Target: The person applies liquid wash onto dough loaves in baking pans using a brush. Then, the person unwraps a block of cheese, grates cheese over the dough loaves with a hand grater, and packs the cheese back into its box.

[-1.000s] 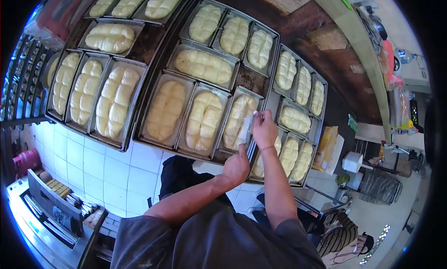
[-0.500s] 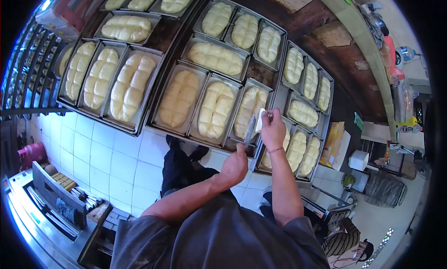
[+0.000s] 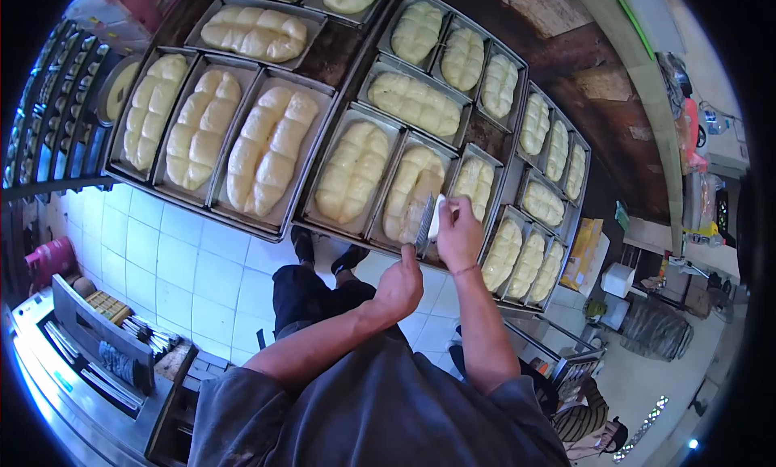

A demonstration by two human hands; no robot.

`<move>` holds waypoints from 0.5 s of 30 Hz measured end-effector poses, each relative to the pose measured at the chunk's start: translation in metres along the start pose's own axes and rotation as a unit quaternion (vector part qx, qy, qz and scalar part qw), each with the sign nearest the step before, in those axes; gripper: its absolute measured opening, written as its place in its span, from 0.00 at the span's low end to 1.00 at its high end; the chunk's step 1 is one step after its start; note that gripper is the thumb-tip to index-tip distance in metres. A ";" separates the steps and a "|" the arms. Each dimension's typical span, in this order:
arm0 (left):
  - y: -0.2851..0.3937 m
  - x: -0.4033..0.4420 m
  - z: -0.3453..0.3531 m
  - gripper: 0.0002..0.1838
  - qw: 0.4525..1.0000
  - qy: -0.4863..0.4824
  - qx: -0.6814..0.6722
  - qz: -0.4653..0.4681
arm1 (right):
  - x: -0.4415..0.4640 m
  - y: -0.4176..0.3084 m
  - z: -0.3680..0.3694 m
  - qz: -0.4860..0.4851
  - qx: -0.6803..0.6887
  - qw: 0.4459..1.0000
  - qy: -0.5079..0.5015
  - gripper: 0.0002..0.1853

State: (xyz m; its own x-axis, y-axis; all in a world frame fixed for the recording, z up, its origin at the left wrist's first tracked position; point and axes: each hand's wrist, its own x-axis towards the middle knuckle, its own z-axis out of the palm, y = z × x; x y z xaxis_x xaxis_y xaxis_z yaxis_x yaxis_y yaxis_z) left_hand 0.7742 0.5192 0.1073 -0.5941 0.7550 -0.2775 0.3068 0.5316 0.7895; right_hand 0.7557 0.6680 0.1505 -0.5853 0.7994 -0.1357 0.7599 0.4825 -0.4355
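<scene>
My left hand (image 3: 398, 289) is closed, thumb up, round the near end of a narrow metal grater (image 3: 425, 221). My right hand (image 3: 459, 234) pinches a white block (image 3: 436, 216) against the grater's right side. Both are over the near right part of a dough loaf (image 3: 411, 194) in a rectangular tin. Fine pale shreds seem to lie on that loaf, partly hidden by the grater. A plain loaf (image 3: 352, 172) lies in the tin to the left, and another loaf (image 3: 474, 184) in the tin to the right.
More tins of dough stand on a dark tray (image 3: 325, 56) at the left and on a tray (image 3: 566, 261) at the right. A rack (image 3: 61, 119) is at the far left, a metal appliance (image 3: 89, 386) at lower left. A person (image 3: 586, 422) is at lower right.
My hands, with the grater and block, have shifted from the right tin of the near row to the middle one. The view has moved, so the floor and trays sit differently.
</scene>
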 end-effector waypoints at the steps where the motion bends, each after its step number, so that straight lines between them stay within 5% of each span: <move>1: 0.001 0.009 -0.002 0.16 1.000 0.001 -0.004 0.003 | -0.006 -0.005 0.003 -0.017 -0.016 1.000 0.006 0.09; 5: 0.001 0.045 -0.021 0.16 1.000 -0.012 -0.029 -0.002 | 0.022 -0.013 0.023 -0.037 -0.064 0.996 0.044 0.10; 9: -0.005 0.076 -0.027 0.18 0.988 -0.013 0.111 0.106 | 0.079 -0.019 0.018 -0.056 -0.082 0.994 0.044 0.11; 12: -0.003 0.093 -0.041 0.17 0.995 0.022 -0.096 0.000 | 0.064 -0.033 0.006 -0.053 -0.051 0.997 0.030 0.10; 15: -0.005 0.094 -0.061 0.19 0.996 0.017 -0.089 -0.008 | 0.047 -0.051 0.012 -0.065 -0.032 0.997 0.020 0.10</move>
State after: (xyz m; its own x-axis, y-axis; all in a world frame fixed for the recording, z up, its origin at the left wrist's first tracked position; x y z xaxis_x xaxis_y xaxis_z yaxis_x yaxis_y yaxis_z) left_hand 0.6714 0.5638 0.1104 -0.6240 0.7315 -0.2749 0.1618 0.4651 0.8703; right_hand 0.6859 0.6765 0.1560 -0.6689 0.7420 -0.0450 0.6959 0.6038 -0.3888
